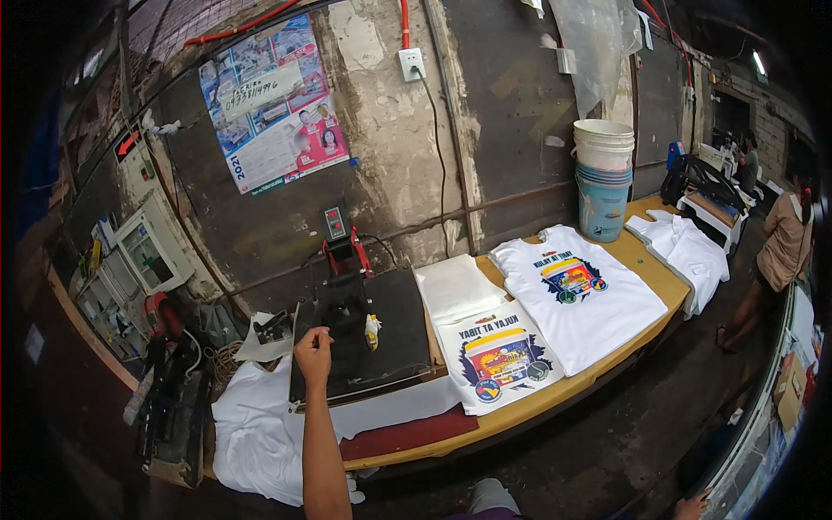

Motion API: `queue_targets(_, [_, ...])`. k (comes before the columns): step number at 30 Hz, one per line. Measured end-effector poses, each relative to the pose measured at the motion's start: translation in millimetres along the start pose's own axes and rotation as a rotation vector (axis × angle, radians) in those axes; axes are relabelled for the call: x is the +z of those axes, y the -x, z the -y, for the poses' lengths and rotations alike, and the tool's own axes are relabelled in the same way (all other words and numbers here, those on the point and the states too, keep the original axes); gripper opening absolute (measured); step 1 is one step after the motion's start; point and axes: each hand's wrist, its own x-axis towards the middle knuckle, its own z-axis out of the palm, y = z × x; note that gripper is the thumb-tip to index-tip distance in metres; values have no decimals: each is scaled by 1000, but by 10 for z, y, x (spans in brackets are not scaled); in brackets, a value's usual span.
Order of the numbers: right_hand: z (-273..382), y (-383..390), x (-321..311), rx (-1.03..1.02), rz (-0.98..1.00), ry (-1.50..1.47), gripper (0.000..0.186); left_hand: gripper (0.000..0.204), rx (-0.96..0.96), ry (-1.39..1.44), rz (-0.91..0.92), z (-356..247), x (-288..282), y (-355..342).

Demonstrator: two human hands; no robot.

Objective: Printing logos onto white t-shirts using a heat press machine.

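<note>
My left hand [313, 354] is closed in a loose fist over the left part of a black heat press [394, 325]. Whatever its fingers hold, if anything, is hidden. A yellow-and-white wrapped piece [373, 333] stands up from the press, right of the hand. Behind it rises a small control box [336, 223] with a lit red display. My right hand [692, 507] shows only partly at the lower right, fingers stretched out by a bench edge. White cloth [256, 425] hangs below the press. Beside the press lies a printed transfer sheet [498, 360] with mirrored lettering.
A printed white T-shirt [576, 290] lies flat on the yellow table [650, 260], with stacked buckets [601, 191] behind it. More folded white shirts [680, 251] lie farther right. Another machine [173, 390] stands at the left. A person [784, 234] stands at the far right.
</note>
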Motion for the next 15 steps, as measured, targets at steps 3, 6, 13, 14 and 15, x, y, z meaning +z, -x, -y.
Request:
queue_targets(3, [30,-12,-19,76,53,-40,83,15,-16,9,-7,-13,-2,-1])
queue_targets(6, [7,-34,72,50,44,-33,84,15,-27,12,1,11,-3,-3])
queue_targets(13, [42,-32,94,55,30,-3,84,14,-20,33,-12,-29,0,0])
queue_targets(14, [51,-29,62,65,42,1,84,13,-12,40,-16,-25,4,4])
queue_targets(15, [48,-30,62,62,40,0,84,13,-14,39,-19,-22,11,7])
